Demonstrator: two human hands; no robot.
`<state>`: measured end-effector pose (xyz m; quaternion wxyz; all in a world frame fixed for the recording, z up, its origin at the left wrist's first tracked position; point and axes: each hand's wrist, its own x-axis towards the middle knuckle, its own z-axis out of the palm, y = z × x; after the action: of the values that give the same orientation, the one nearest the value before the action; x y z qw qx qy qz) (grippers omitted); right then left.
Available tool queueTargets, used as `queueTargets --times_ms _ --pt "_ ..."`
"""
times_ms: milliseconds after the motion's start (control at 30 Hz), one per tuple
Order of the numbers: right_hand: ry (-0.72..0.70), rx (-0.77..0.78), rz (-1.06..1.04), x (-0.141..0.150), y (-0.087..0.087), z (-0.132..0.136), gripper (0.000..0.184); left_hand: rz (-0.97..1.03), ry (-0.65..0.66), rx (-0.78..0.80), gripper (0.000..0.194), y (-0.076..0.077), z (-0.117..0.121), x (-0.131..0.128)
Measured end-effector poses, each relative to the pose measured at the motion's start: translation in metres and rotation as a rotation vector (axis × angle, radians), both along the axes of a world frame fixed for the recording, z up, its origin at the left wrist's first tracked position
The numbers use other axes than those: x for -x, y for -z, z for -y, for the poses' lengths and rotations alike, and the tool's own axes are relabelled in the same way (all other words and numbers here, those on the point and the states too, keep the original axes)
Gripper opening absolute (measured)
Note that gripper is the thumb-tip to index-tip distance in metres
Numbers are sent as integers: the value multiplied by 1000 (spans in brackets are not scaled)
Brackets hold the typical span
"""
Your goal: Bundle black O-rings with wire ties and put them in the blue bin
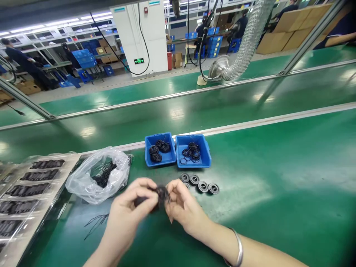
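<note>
My left hand pinches a blurred bundle of thin black rings above the green table. From the other side, the closed fingers of my right hand grip the same bundle. A darker black piece shows under my left fingers, too hidden to name. Just beyond my right hand lie several round black parts with holes in their centres. Behind them, two blue bins stand side by side: the left bin and the right bin both hold loose black rings.
A clear plastic bag of black stringy pieces lies left of my hands, with thin black strands nearer me. Trays of black parts line the left edge. Beyond run a metal rail and a silver exhaust hose; people work farther off.
</note>
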<state>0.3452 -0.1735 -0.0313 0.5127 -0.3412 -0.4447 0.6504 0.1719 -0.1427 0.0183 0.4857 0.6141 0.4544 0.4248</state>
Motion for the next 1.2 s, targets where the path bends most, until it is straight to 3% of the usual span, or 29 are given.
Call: queueTargets --times_ms 67,133,233,333,467,600,700,833,933,1000,1100,1200 --pt "82 -16 63 -4 8 -5 37 -221 -115 -262 11 -10 -33 -13" --pt "118 -56 205 -5 13 -7 21 -349 -132 -408 10 -14 -69 -30" --pt "71 -170 367 -4 15 -5 9 -593 52 -483 19 -9 -111 -50" --pt "21 -298 468 -2 15 1 7 -673 116 -463 29 -2 -131 -57" --pt "29 -463 609 -2 16 6 8 -756 70 -482 37 -4 -135 -52" --pt "62 -632 786 -2 18 8 7 -867 189 -499 34 0 -134 -52" --pt "104 -676 910 -2 21 7 10 -898 296 -497 31 3 -133 -53" --pt "168 -691 1040 -3 23 4 15 -882 204 -534 33 -10 -119 -43" --pt "218 -761 1157 -5 19 1 15 -767 25 -597 29 -22 -90 -22" --pt "282 -787 1283 -8 16 -1 15 -743 -33 -583 26 -22 -65 -1" --pt "379 -760 1491 -13 15 -7 30 -784 -29 -544 25 -5 -26 31" --pt "378 -732 1628 -14 21 -10 33 -809 -49 -529 24 20 8 57"
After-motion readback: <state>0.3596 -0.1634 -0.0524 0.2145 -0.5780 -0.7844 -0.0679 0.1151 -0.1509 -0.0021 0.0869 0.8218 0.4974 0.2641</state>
